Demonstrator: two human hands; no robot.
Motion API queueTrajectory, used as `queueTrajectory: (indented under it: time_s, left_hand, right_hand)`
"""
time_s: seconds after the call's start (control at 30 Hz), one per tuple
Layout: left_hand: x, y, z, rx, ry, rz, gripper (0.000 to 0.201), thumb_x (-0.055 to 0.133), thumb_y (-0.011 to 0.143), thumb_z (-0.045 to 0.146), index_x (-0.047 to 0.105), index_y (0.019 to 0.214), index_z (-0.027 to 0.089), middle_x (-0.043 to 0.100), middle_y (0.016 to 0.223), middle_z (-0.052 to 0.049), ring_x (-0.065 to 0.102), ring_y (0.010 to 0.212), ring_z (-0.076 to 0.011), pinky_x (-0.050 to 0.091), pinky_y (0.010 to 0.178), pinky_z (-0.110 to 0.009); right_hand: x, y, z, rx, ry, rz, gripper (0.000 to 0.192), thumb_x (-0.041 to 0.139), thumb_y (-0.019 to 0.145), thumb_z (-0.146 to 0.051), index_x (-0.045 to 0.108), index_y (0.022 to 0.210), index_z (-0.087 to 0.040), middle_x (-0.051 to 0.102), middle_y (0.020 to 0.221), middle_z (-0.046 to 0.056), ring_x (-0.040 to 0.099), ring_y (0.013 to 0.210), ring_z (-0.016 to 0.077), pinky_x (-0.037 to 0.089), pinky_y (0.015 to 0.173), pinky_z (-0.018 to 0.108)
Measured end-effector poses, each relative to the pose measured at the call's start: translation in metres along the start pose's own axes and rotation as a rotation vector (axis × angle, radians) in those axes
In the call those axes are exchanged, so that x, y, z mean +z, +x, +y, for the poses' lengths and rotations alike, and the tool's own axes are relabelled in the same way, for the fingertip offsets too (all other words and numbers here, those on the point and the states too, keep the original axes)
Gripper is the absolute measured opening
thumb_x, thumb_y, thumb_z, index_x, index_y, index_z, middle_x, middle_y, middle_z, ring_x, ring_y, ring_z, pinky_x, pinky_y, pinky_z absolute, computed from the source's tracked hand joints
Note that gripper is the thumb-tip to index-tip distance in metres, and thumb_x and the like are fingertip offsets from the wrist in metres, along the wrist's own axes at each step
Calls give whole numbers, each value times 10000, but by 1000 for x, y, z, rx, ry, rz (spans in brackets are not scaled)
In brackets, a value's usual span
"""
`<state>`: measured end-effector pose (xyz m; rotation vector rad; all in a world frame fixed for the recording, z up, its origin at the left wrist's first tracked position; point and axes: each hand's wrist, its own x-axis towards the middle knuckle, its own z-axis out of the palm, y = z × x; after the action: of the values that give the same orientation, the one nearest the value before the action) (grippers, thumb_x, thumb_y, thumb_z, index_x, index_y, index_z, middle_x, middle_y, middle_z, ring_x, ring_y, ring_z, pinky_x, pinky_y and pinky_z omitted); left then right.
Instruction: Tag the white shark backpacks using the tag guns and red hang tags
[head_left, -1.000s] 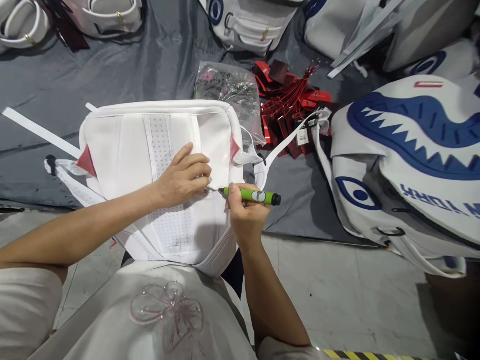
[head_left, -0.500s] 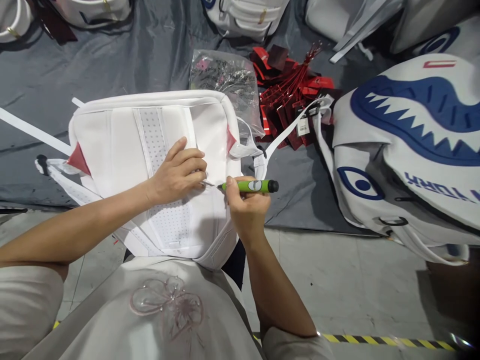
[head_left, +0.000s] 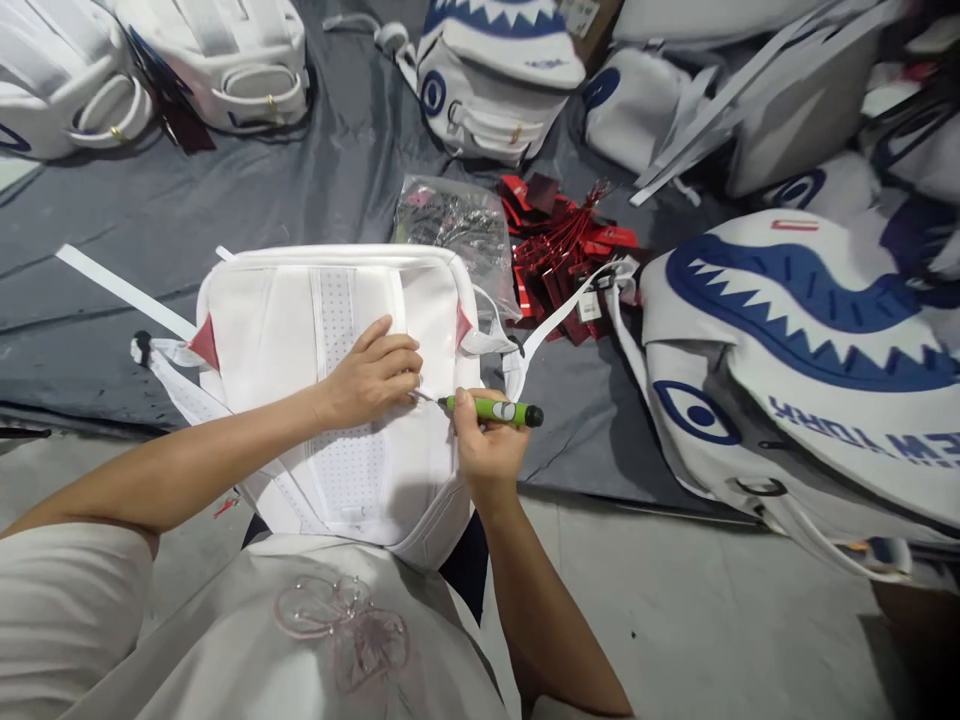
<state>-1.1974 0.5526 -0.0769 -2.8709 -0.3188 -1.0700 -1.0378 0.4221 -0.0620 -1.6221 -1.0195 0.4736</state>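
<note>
Head view: a white backpack (head_left: pixel 330 390) lies back-side up across the person's lap, its upper part over the grey sheet (head_left: pixel 225 210). The left hand (head_left: pixel 375 375) presses down on the backpack's back panel, fingers curled together, gripping nothing. Just to its right, the right hand (head_left: pixel 487 445) is closed around a green pen-shaped tool (head_left: pixel 491 410), whose metal tip touches the panel beside the left fingertips. A clear plastic bag (head_left: pixel 457 225) and red hang tags (head_left: pixel 570 255) lie beyond the backpack; a shark-face backpack (head_left: pixel 810 350) lies to the right.
</note>
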Motion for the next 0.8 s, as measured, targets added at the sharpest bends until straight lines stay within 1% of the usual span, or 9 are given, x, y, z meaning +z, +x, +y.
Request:
queueTrajectory:
  time_s: [0.1, 0.23, 0.37, 0.43, 0.5, 0.6, 0.7, 0.73, 0.8]
  left_hand:
    - [-1, 0, 2, -20, 0, -35, 164, 589, 947, 357, 626, 851, 230, 711, 976, -21, 585, 1163, -203, 318, 1209, -498]
    - [-6, 3, 5, -16, 29, -14, 114, 607, 932, 292, 632, 852, 214, 714, 974, -20, 587, 1130, -203, 311, 1189, -474]
    - [-20, 18, 1, 31, 54, -73, 116, 669, 888, 295, 632, 821, 208, 711, 916, -16, 607, 1048, -214, 321, 1137, -467]
    - [-30, 33, -5, 129, 49, -208, 153, 689, 873, 339, 647, 812, 205, 704, 873, -22, 620, 939, -207, 381, 1050, -437]
    - [-40, 52, -11, 230, 49, -414, 199, 715, 851, 385, 669, 819, 194, 705, 847, -36, 618, 830, -197, 431, 896, -387]
    - [-49, 78, -19, 213, 142, -674, 276, 794, 763, 423, 694, 798, 168, 726, 812, -69, 631, 794, -210, 402, 766, -357]
    - [-64, 91, -14, 116, 244, -734, 289, 815, 725, 428, 704, 764, 164, 735, 758, -71, 643, 783, -215, 374, 757, -349]
    - [-73, 92, -7, 98, 251, -709, 282, 805, 736, 428, 701, 757, 167, 734, 748, -61, 641, 769, -208, 368, 747, -347]
    - [-101, 89, 15, 68, 247, -614, 267, 779, 770, 422, 686, 744, 173, 726, 730, -37, 633, 738, -193, 358, 725, -346]
  right_hand:
    - [-1, 1, -2, 6, -32, -16, 294, 611, 893, -427, 632, 766, -163, 545, 533, -27, 482, 476, 117, 407, 492, 252]
    - [-1, 0, -2, -4, -72, -12, 306, 600, 901, -450, 647, 795, -167, 578, 576, -12, 515, 511, 132, 436, 531, 259]
    - [0, 2, 2, -44, -115, -27, 342, 591, 904, -481, 637, 755, -176, 578, 569, -1, 520, 505, 148, 433, 530, 270]
    - [-1, 3, 3, -63, -110, -24, 339, 572, 914, -480, 648, 786, -176, 591, 578, 2, 534, 509, 154, 442, 536, 272]
    - [-4, 1, 3, -97, -149, -28, 338, 575, 904, -477, 650, 764, -179, 602, 575, 10, 543, 505, 164, 447, 536, 283]
    - [-11, -8, 2, -127, -166, -15, 346, 604, 890, -475, 651, 719, -177, 618, 564, 25, 565, 493, 181, 459, 522, 300]
    - [-12, -24, 1, -211, -31, -22, 294, 604, 934, -418, 707, 1026, -158, 743, 873, 82, 697, 736, 215, 558, 676, 330]
    - [-11, -30, -1, -272, -27, 4, 295, 600, 949, -387, 689, 1131, -172, 746, 1001, 94, 710, 856, 228, 571, 768, 361]
    - [-10, -39, -10, -433, -77, 112, 315, 599, 961, -313, 639, 1256, -212, 723, 1130, 95, 686, 1025, 254, 549, 905, 436]
